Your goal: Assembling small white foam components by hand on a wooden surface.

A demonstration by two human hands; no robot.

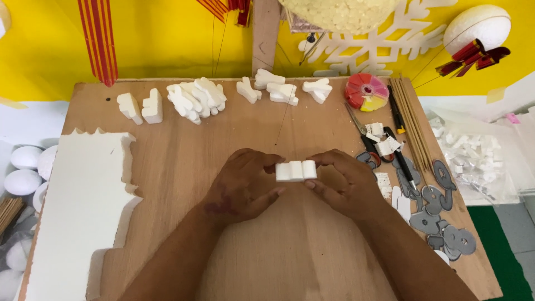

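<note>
1. White foam piece (296, 170), a small block with lobed edges, sits between both hands above the middle of the plywood worktop (184, 161).
2. The left hand (241, 187) grips the piece's left end, thumb below and fingers curled over the top.
3. The right hand (341, 181) pinches the right end in the same way; both hands are closed narrowly on the piece.
4. Whether the piece touches the worktop cannot be determined.
5. A large white foam sheet (78, 206) with a jagged, cut-out right edge lies along the left side of the worktop, well apart from the hands.
6. A row of cut foam shapes (196, 99) stands along the far edge.
7. A round red, pink and yellow segmented container (366, 92) rests at the far right, beside a bundle of thin wooden sticks (413, 120).
8. Scissors (365, 139) and grey flat cut-out shapes (440, 209) lie to the right of the right hand.
9. White foam balls (22, 170) lie off the worktop's left edge.
</note>
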